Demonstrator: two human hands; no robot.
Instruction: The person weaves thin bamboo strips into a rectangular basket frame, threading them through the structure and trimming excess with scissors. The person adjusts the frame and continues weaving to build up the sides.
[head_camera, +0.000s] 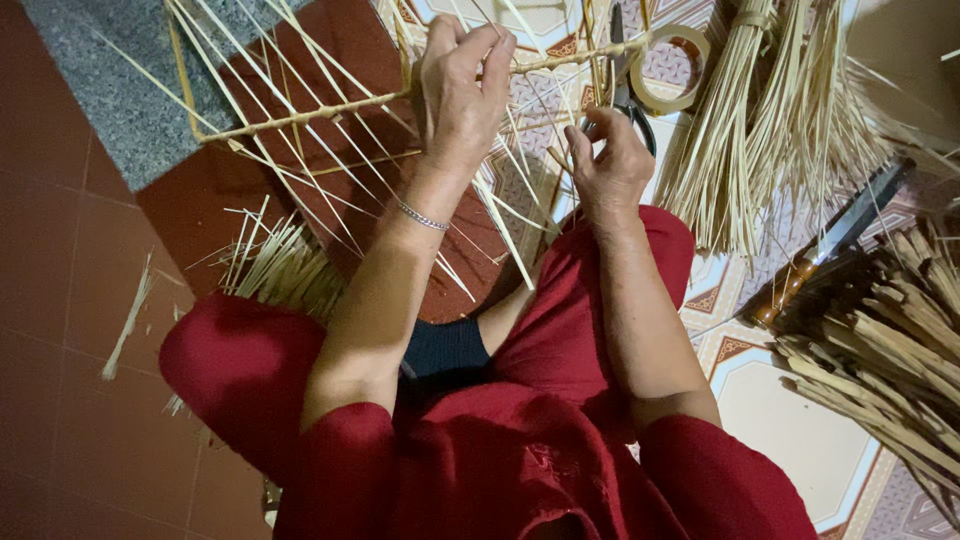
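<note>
My left hand (460, 85) grips the horizontal bar of a pale bamboo frame (300, 115) held up in front of me, fingers curled over it. Many thin bamboo strips (330, 190) hang slanting from the frame. My right hand (608, 165) is lower and to the right, fingers pinched on the ends of a few of those strips. A silver bracelet sits on my left wrist. Red sleeves and red trousers fill the bottom of the view.
A bundle of pale split bamboo (760, 120) lies at the top right, with a tape roll (668, 68) and scissors (630, 95) beside it. A large knife (820, 245) rests by darker bamboo sticks (890, 340) at right. Loose strips (275, 265) lie on the red tile floor.
</note>
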